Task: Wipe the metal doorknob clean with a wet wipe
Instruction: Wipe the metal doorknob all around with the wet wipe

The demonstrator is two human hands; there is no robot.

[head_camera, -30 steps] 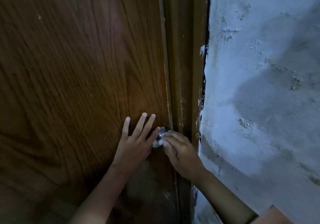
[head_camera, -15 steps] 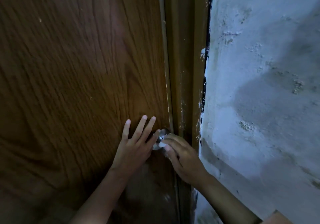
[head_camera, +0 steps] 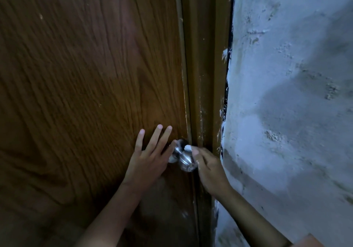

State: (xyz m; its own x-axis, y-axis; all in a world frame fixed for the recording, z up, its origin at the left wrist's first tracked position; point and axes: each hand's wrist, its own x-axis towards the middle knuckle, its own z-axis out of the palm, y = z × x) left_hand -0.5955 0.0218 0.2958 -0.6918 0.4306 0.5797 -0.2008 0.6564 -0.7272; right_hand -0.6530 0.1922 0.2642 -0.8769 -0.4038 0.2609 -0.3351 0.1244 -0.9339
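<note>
A round metal doorknob (head_camera: 185,159) sticks out of the brown wooden door (head_camera: 86,86) near its right edge. My left hand (head_camera: 148,157) lies flat on the door just left of the knob, fingers spread, the index finger touching the knob's neck. My right hand (head_camera: 209,167) is at the knob's right side, its fingers pinching a small white wet wipe (head_camera: 188,147) against the knob's upper right. Most of the wipe is hidden inside the fingers.
The brown door frame (head_camera: 206,75) runs vertically right of the door. A rough white plastered wall (head_camera: 290,103) fills the right side, close to my right arm. The scene is dim.
My right hand has slid off the knob to its right side, so the knob's round face now shows. The left hand has stayed flat on the door.
</note>
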